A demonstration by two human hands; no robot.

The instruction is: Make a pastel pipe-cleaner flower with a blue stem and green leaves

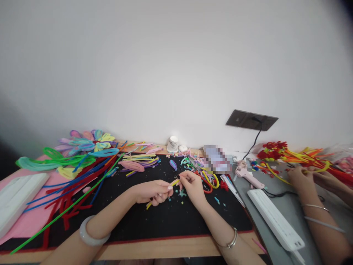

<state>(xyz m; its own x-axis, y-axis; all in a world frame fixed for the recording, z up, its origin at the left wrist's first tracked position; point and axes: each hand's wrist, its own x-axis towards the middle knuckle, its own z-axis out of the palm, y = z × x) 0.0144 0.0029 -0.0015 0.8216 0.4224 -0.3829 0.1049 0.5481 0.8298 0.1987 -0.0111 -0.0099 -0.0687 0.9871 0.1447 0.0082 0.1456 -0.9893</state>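
Observation:
My left hand (156, 191) is closed around a yellow pipe cleaner (149, 205), whose tail sticks out below the fingers. A short yellowish length shows between my two hands. My right hand (192, 186) pinches the far end of it with thumb and fingertips. Something small and dark sits at those fingertips, too small to make out. Both hands are just above a black mat (132, 217) sprinkled with bits of coloured fuzz. Beyond them lies a small purple-and-blue pipe cleaner loop (173, 164). Scissors with red handles (207, 188) lie partly hidden behind my right hand.
Bundles of coloured pipe cleaners (68, 182) and a pipe cleaner bouquet (85, 141) cover the left side. A white cup (173, 141) stands by the wall. On the right are a pink glue gun (249, 176), a power strip (275, 219) and another person's hands (302, 176).

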